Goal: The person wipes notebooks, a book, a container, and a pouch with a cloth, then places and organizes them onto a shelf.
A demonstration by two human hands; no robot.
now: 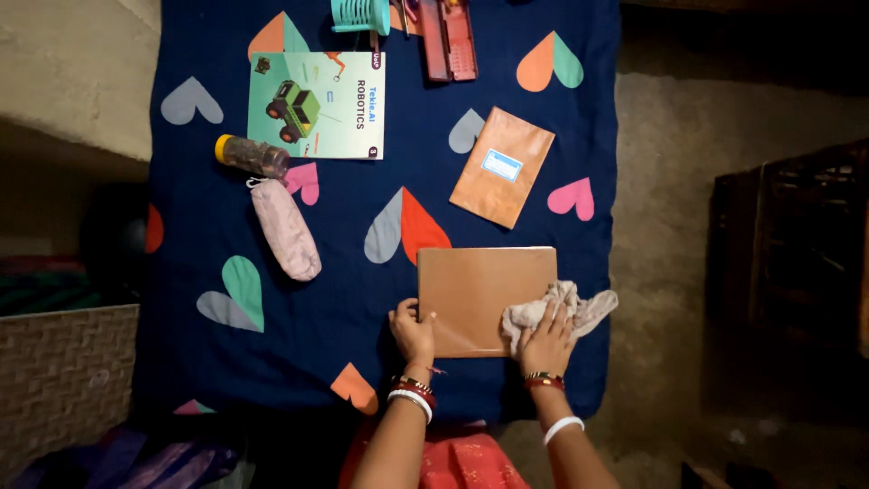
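Brown-covered book lies flat on the near part of the blue heart-print cloth. Your right hand presses a crumpled rag on its right corner, fingers spread; your left hand pins the left edge, fingers together. Judging by rag position, wiping looks partly done; the second brown book lies apart, untouched.

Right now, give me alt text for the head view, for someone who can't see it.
Seen from above, the right hand presses a rag on a brown book while the left hand holds its corner, on a navy cloth with hearts. Further off lie another brown book, a green book, a pouch and a bottle.
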